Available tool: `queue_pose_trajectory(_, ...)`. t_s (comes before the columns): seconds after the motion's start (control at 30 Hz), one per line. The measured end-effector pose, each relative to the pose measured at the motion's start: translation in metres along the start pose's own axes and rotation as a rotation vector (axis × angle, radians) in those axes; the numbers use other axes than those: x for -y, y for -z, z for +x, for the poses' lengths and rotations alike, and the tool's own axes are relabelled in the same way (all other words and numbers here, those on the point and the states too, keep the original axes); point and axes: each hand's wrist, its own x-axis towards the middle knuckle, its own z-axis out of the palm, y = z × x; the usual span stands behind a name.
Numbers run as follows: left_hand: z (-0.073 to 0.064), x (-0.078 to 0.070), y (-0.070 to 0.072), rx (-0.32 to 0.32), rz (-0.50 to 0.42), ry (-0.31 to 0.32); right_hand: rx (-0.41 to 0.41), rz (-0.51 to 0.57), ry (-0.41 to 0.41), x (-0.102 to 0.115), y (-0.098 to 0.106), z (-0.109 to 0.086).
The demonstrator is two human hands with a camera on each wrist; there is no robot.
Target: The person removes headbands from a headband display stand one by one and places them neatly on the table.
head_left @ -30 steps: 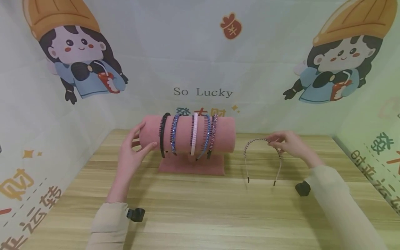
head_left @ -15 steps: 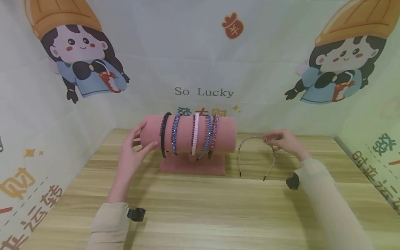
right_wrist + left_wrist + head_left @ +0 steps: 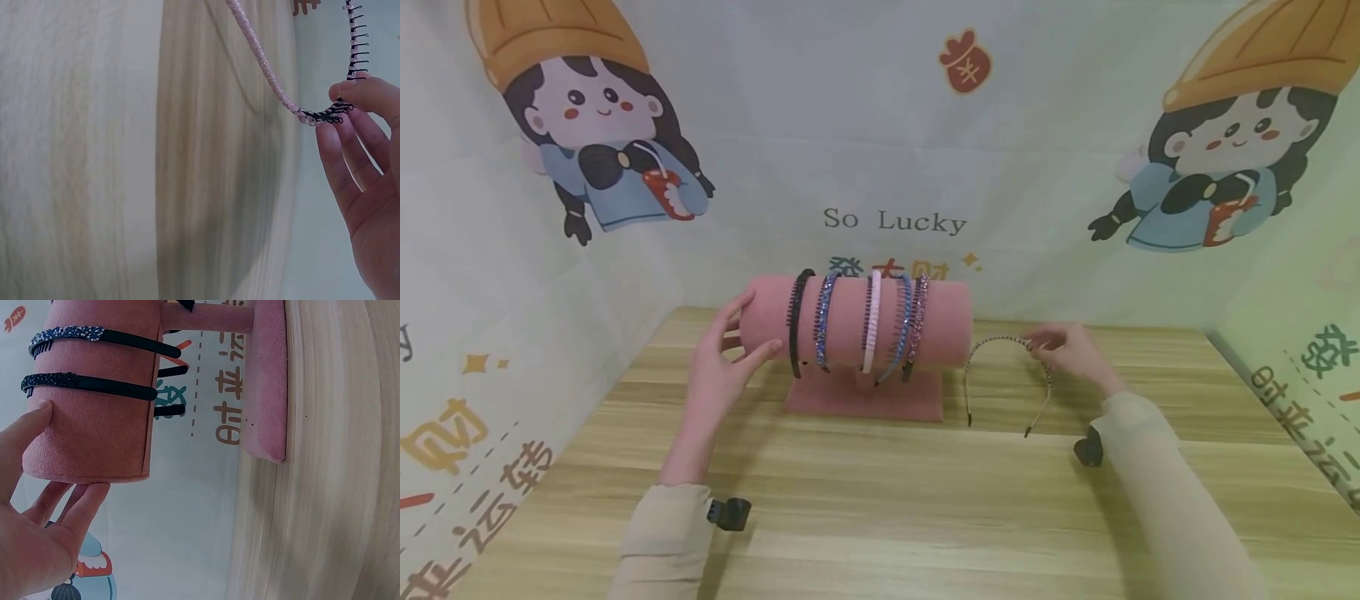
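Note:
A pink cylindrical headband display stand [image 3: 842, 321] is on the table, several headbands around its roll. My left hand [image 3: 722, 358] grips the roll's left end. In the left wrist view its thumb presses on the side while the fingers [image 3: 87, 509] touch the end face. Nearest to that hand is a black headband [image 3: 795, 325]. My right hand [image 3: 1067, 354] pinches a thin pale-pink headband [image 3: 262, 59] with small black teeth between thumb and fingers. This headband hangs upright right of the roll, its tips pointing down. Whether the tips touch the table cannot be told.
On the roll are also a blue glittery headband [image 3: 823, 325], a white one [image 3: 872, 325], a light-blue one [image 3: 901, 333] and a pink glittery one [image 3: 917, 321]. A wood-grain table [image 3: 880, 500] lies beneath; a printed cloth [image 3: 760, 125] stands behind and at the sides.
My right hand has moved left with the thin headband, bringing it close to the roll's right end. The left hand keeps its grip on the stand. The head view has shifted slightly.

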Motion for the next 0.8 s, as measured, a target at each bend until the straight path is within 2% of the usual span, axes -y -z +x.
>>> queue_pose_trajectory(0.3, -0.002, -0.001, 0.004, -0.006, -0.001, 0.004, -0.062, -0.077, 0.005, -0.008, -0.013, 0.012)
queue_pose_trajectory(0.57, -0.002, -0.001, 0.002, 0.001, 0.009, -0.001, -0.039, -0.141, -0.002, -0.009, -0.022, 0.016)
queue_pose_trajectory(0.8, 0.000, 0.000, 0.000, -0.005, 0.011, -0.011, -0.057, -0.221, 0.008, -0.013, -0.025, 0.019)
